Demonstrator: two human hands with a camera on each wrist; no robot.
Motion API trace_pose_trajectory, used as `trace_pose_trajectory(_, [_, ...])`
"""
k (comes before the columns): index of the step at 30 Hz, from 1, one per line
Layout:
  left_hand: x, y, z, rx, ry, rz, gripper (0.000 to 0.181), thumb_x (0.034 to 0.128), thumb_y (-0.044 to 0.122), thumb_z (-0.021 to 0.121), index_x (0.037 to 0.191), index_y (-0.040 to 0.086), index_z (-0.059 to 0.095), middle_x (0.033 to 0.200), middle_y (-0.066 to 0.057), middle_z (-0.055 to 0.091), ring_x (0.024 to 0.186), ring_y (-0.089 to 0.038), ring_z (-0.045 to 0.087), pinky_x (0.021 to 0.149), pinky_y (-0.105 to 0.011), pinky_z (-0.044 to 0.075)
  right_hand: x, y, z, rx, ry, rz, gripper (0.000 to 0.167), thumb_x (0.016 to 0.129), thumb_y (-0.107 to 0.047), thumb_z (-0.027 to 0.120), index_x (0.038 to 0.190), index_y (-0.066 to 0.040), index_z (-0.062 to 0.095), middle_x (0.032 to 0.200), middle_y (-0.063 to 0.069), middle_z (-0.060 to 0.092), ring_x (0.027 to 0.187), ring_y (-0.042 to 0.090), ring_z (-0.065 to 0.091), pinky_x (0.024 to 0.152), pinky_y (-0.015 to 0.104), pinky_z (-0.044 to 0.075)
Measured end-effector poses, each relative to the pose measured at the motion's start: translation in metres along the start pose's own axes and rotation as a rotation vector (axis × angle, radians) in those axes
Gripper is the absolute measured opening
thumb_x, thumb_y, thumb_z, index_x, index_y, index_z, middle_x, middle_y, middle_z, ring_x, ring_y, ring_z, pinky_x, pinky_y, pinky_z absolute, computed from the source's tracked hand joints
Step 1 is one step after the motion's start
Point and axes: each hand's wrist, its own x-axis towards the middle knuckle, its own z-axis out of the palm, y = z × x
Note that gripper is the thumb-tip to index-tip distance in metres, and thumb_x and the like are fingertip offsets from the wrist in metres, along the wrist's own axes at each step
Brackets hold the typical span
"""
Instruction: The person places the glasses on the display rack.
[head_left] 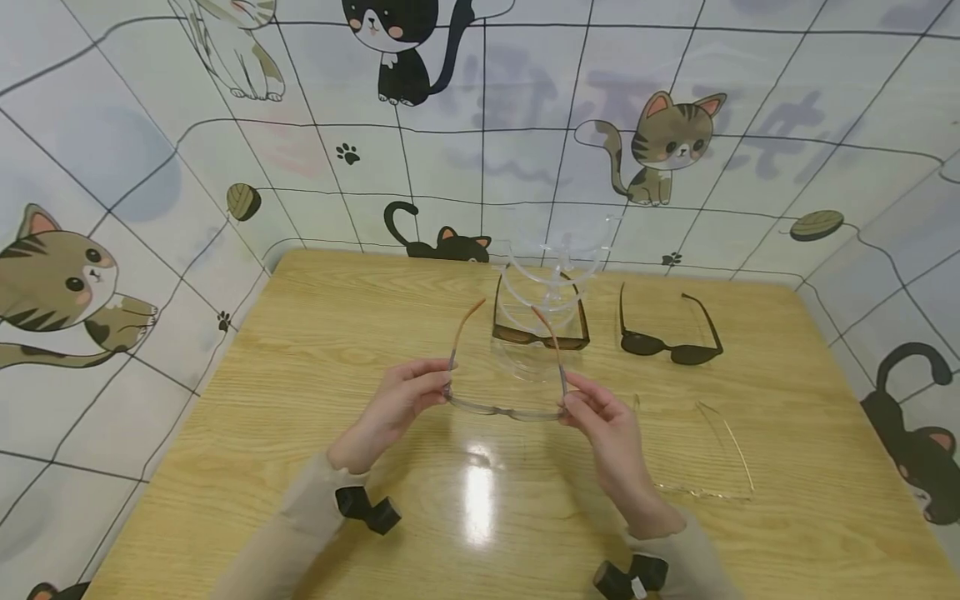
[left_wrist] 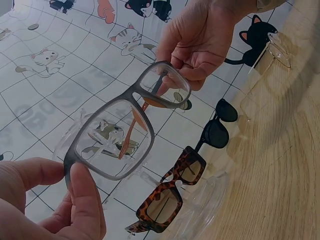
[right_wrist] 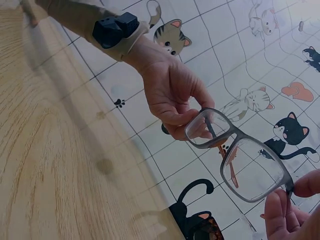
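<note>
A pair of eyeglasses (head_left: 504,412) with a translucent grey frame and orange-brown temple tips is held above the table, its temples unfolded and pointing away from me. My left hand (head_left: 397,408) pinches the left hinge corner between thumb and fingers. At the opposite corner, my right hand (head_left: 607,433) grips the other hinge the same way. Both wrist views show the grey frame (left_wrist: 132,92) tilted between the two hands. Just beyond the glasses stands a clear display stand (head_left: 553,292), with tortoiseshell sunglasses (head_left: 536,338) at its lower part.
Black sunglasses (head_left: 690,356) lie with temples spread, right of the stand. Thin gold-rimmed glasses (head_left: 738,446) rest nearer, beyond my right hand. The wooden table (head_left: 315,308) meets cat-patterned walls (head_left: 525,158) at the back and sides.
</note>
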Motion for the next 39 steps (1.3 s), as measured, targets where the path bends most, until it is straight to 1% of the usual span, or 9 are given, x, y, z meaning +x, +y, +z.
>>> trace_pose_trajectory(2, [0.001, 0.000, 0.003, 0.006, 0.004, -0.001, 0.035, 0.0911, -0.001, 0.054, 0.121, -0.019, 0.047, 0.083, 0.001, 0.063, 0.069, -0.007, 0.059, 0.066, -0.017, 0.052, 0.000, -0.001, -0.001, 0.004, 0.016, 0.007, 0.028, 0.091, -0.002, 0.060, 0.117, 0.007, 0.059, 0.083, 0.000, 0.064, 0.077, 0.012, 0.063, 0.070, 0.023, 0.055])
trace_pose_trajectory(6, [0.004, 0.000, 0.009, 0.019, 0.016, 0.001, 0.029, 0.0910, -0.002, 0.054, 0.117, -0.016, 0.051, 0.082, 0.001, 0.062, 0.068, -0.008, 0.058, 0.065, -0.017, 0.051, 0.000, -0.003, -0.003, 0.017, 0.053, 0.030, 0.022, 0.090, 0.000, 0.059, 0.111, -0.004, 0.065, 0.081, -0.001, 0.064, 0.075, 0.011, 0.063, 0.069, 0.022, 0.055])
trace_pose_trajectory(9, [0.007, 0.000, 0.012, 0.026, 0.024, 0.009, 0.028, 0.0909, -0.002, 0.054, 0.115, -0.015, 0.051, 0.084, 0.002, 0.062, 0.068, -0.008, 0.058, 0.065, -0.018, 0.051, 0.001, -0.005, -0.005, 0.017, 0.075, 0.033, 0.023, 0.090, 0.001, 0.058, 0.107, -0.013, 0.067, 0.080, -0.002, 0.064, 0.075, 0.010, 0.063, 0.070, 0.021, 0.054])
trace_pose_trajectory(15, [0.014, 0.000, 0.019, 0.034, 0.041, 0.033, 0.022, 0.0906, -0.001, 0.054, 0.110, -0.011, 0.055, 0.084, 0.002, 0.061, 0.069, -0.008, 0.057, 0.066, -0.018, 0.051, 0.006, -0.010, -0.008, 0.004, 0.096, 0.048, 0.026, 0.092, 0.000, 0.057, 0.105, -0.020, 0.065, 0.080, -0.004, 0.064, 0.074, 0.009, 0.062, 0.071, 0.021, 0.054])
trace_pose_trajectory(17, [0.016, 0.001, 0.021, 0.031, 0.041, 0.036, 0.019, 0.0907, 0.000, 0.054, 0.107, -0.009, 0.056, 0.083, 0.001, 0.060, 0.069, -0.008, 0.056, 0.066, -0.019, 0.051, 0.009, -0.011, -0.009, -0.006, 0.106, 0.052, 0.024, 0.092, -0.001, 0.057, 0.106, -0.018, 0.065, 0.081, -0.003, 0.063, 0.075, 0.009, 0.062, 0.071, 0.021, 0.054])
trace_pose_trajectory(23, [0.026, 0.003, 0.028, 0.000, 0.050, 0.047, 0.011, 0.0911, -0.001, 0.054, 0.101, -0.002, 0.059, 0.080, 0.000, 0.060, 0.068, -0.009, 0.057, 0.067, -0.020, 0.050, 0.023, -0.015, -0.015, -0.045, 0.129, 0.055, 0.025, 0.093, -0.003, 0.056, 0.117, -0.007, 0.059, 0.082, -0.002, 0.062, 0.077, 0.009, 0.060, 0.072, 0.020, 0.054])
trace_pose_trajectory(29, [0.038, 0.005, 0.035, -0.016, 0.081, 0.054, 0.015, 0.0914, 0.000, 0.053, 0.105, -0.004, 0.058, 0.082, 0.000, 0.059, 0.067, -0.008, 0.055, 0.067, -0.018, 0.050, 0.038, -0.019, -0.018, -0.056, 0.157, 0.040, 0.023, 0.093, -0.002, 0.055, 0.114, -0.009, 0.061, 0.081, -0.003, 0.062, 0.075, 0.007, 0.060, 0.070, 0.018, 0.053])
trace_pose_trajectory(35, [0.048, 0.006, 0.039, -0.048, 0.116, 0.062, 0.016, 0.0916, 0.000, 0.053, 0.106, -0.005, 0.057, 0.086, -0.005, 0.057, 0.068, -0.008, 0.054, 0.068, -0.018, 0.049, 0.052, -0.024, -0.018, -0.064, 0.162, 0.023, 0.033, 0.093, -0.001, 0.054, 0.126, 0.003, 0.053, 0.078, -0.007, 0.061, 0.072, 0.006, 0.058, 0.068, 0.017, 0.052])
trace_pose_trajectory(39, [0.055, 0.008, 0.040, -0.075, 0.133, 0.073, 0.010, 0.0912, 0.001, 0.054, 0.100, 0.000, 0.059, 0.085, -0.005, 0.058, 0.066, -0.008, 0.055, 0.067, -0.017, 0.050, 0.061, -0.026, -0.018, -0.079, 0.157, 0.016, 0.034, 0.093, -0.003, 0.054, 0.127, 0.004, 0.052, 0.078, -0.006, 0.061, 0.071, 0.006, 0.059, 0.068, 0.017, 0.052])
